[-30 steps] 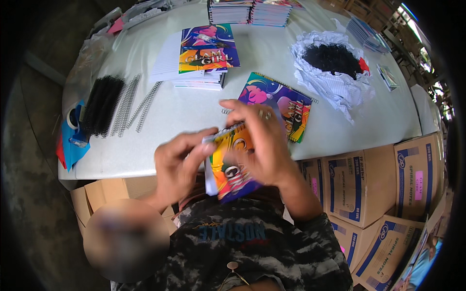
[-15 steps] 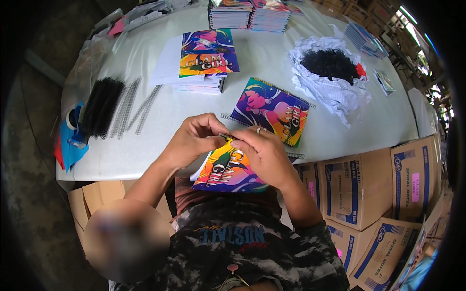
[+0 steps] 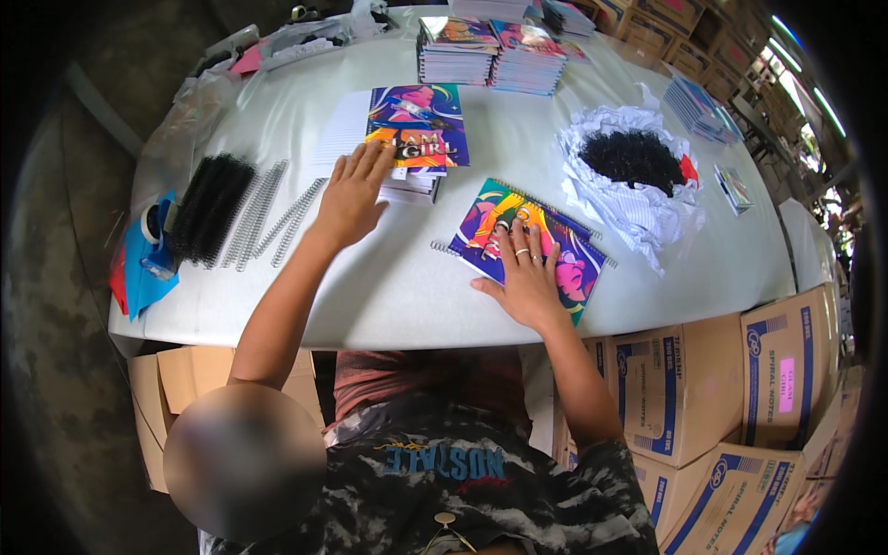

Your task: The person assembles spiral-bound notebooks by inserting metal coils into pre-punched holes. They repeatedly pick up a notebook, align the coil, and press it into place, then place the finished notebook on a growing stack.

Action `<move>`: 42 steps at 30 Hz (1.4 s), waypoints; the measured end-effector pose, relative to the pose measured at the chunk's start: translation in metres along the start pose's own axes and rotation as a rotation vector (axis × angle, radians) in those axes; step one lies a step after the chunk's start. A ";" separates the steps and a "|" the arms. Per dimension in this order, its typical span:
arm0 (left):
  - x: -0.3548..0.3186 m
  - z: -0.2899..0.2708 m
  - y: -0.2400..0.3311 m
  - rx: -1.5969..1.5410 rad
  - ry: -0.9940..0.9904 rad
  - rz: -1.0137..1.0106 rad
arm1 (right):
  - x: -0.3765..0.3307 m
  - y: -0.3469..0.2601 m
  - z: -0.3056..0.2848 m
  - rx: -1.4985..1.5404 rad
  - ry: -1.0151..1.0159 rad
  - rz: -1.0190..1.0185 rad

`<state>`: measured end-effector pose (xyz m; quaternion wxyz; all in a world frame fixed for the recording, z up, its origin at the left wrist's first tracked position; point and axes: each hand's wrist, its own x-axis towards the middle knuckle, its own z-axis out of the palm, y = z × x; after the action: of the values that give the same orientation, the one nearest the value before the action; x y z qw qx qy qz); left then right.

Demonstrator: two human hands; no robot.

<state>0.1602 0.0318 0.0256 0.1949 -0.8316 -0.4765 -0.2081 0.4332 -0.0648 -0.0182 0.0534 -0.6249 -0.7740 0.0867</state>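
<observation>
Spiral notebook [image 3: 575,266]: likely light, bendy; grip coiled edge [image 3: 555,213]! | Right fingers [image 3: 522,242] splayed atop | left fingers [image 3: 370,166] spread by far stack [image 3: 435,116]

1. I see a purple, orange and pink spiral-bound notebook [image 3: 575,266] lying flat and slanted near the table's [image 3: 398,301] near edge, wire coil along its far side.
2. Farther from that edge, I see a multicoloured illustrated cover [image 3: 435,129] lying flat atop a stack of white-paged notebooks [image 3: 412,190].
</observation>
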 end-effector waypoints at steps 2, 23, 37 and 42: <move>0.003 -0.004 -0.006 -0.078 0.016 -0.014 | 0.003 -0.005 -0.008 0.084 0.023 -0.014; -0.039 -0.131 -0.027 -0.549 0.487 -0.329 | 0.133 -0.063 -0.094 1.514 0.534 -0.336; -0.087 -0.076 0.000 -1.566 0.290 -0.697 | -0.021 -0.088 -0.033 1.636 0.116 -0.419; -0.080 -0.071 0.027 -1.529 0.441 -0.516 | -0.026 -0.065 -0.018 1.580 0.356 -0.421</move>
<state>0.1355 -0.0747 0.0387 -0.3881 -0.5395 -0.3303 -0.6702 0.3798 -0.1026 0.0135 0.6124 -0.2503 -0.5660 0.4919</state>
